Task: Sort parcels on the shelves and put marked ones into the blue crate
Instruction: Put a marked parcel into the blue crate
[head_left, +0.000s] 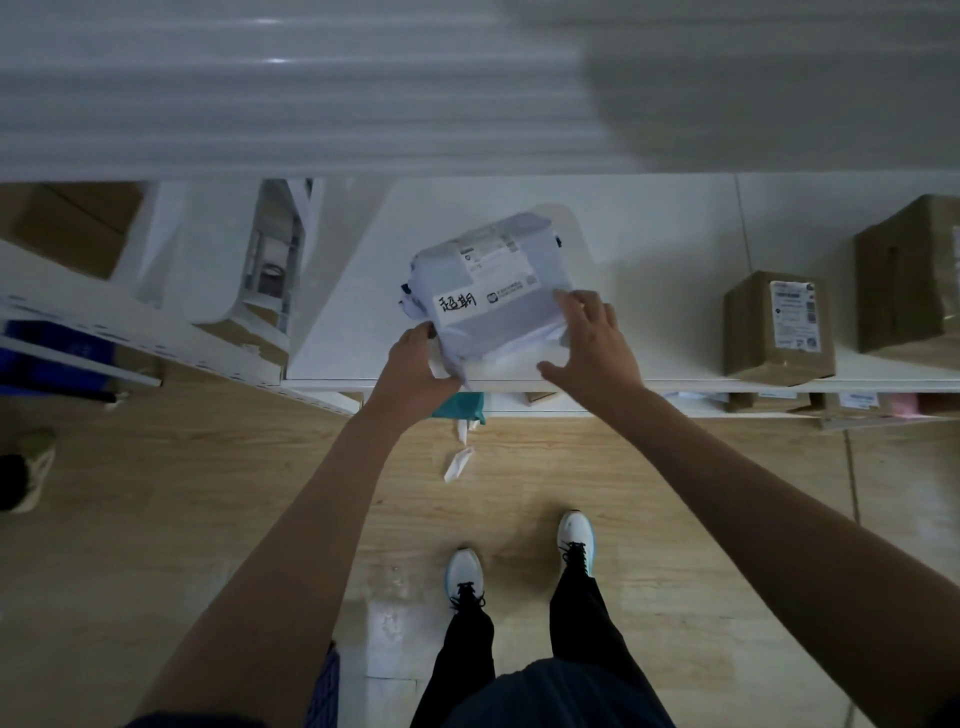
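Two bare forearms fill the near field, reaching toward twelve o'clock. The left hand (415, 364) grips the near-left corner of a grey poly parcel (488, 291). The right hand (592, 348) is spread, fingertips resting on its right edge, probably steadying it. The handwritten mark (457, 304) is turned upward for reading. The parcel lies on the white shelf (649, 249). A blue crate (47, 358) is glimpsed at nine o'clock.

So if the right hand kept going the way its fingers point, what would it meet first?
Probably the grey parcel: the right hand points up-left at its near right edge, fingertips at or just short of it; depth is unclear.
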